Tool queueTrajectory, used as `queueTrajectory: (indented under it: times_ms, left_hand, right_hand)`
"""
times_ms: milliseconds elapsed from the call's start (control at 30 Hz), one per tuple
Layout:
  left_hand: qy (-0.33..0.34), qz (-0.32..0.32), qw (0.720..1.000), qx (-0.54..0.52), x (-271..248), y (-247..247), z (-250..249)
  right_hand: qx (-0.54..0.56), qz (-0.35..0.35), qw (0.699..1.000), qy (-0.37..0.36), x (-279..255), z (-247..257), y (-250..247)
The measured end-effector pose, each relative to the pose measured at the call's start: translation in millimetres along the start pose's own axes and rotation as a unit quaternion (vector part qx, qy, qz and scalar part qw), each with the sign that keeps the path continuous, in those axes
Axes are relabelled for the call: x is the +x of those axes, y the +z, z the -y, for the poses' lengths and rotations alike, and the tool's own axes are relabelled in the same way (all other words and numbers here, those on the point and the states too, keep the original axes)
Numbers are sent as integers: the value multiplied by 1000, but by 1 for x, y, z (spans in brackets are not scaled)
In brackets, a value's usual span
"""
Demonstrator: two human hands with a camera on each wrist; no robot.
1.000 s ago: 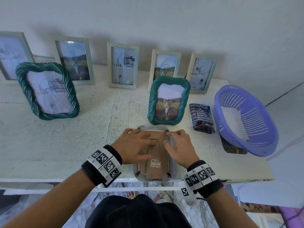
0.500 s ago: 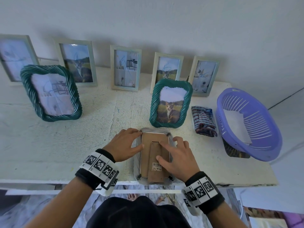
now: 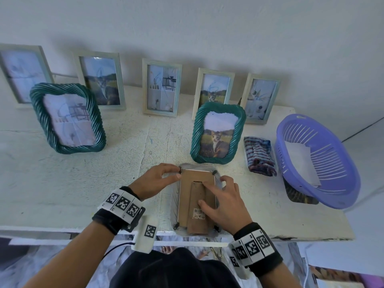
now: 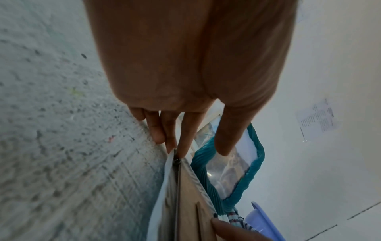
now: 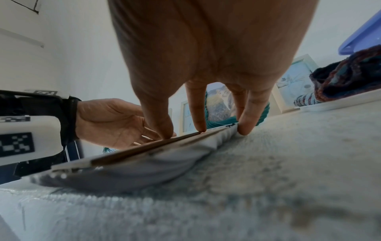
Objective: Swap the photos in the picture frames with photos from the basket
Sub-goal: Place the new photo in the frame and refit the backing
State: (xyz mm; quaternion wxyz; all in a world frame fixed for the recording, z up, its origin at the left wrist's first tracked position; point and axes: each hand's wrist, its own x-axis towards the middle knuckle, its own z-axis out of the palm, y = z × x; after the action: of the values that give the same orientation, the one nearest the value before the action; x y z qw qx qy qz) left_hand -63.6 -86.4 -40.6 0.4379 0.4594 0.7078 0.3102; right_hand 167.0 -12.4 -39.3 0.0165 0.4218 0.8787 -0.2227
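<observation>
A grey picture frame lies face down at the table's front edge, its brown cardboard back (image 3: 186, 196) and folded stand facing up. My left hand (image 3: 176, 173) is at the frame's top-left corner, fingertips touching the small black tab (image 4: 177, 160) there, thumb apart from it. My right hand (image 3: 216, 199) lies spread on the cardboard, with fingertips (image 5: 200, 127) pressing down on the back and the stand. The purple basket (image 3: 332, 196) stands at the right with white photo sheets (image 3: 299, 161) inside. No photo is in either hand.
A teal twisted frame with a cat photo (image 3: 217, 134) stands right behind the face-down frame. Another teal frame (image 3: 68, 119) is at the left, and several pale frames (image 3: 162, 88) line the wall. A striped cloth (image 3: 259, 156) and a loose photo (image 3: 299, 194) lie beside and under the basket.
My left hand has slid off the cardboard back to the top-left corner tab. My right hand has moved from the top edge down onto the back and stand.
</observation>
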Motion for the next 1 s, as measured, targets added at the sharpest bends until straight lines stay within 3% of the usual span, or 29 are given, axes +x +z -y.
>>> queueTrajectory:
  times_ms: [167, 600, 767, 1000]
  left_hand:
    - [11, -4, 1000, -10, 0, 1, 1]
    - [2, -13, 994, 109, -6, 9, 1]
    - [-2, -111, 987, 112, -16, 25, 1]
    - [-19, -168, 985, 41, -44, 4, -14]
  right_hand:
    - [4, -4, 1000, -4, 0, -1, 1]
    - [2, -20, 1000, -20, -1, -2, 0]
    - [10, -32, 999, -19, -3, -1, 3]
    - [94, 5, 993, -64, -2, 11, -1]
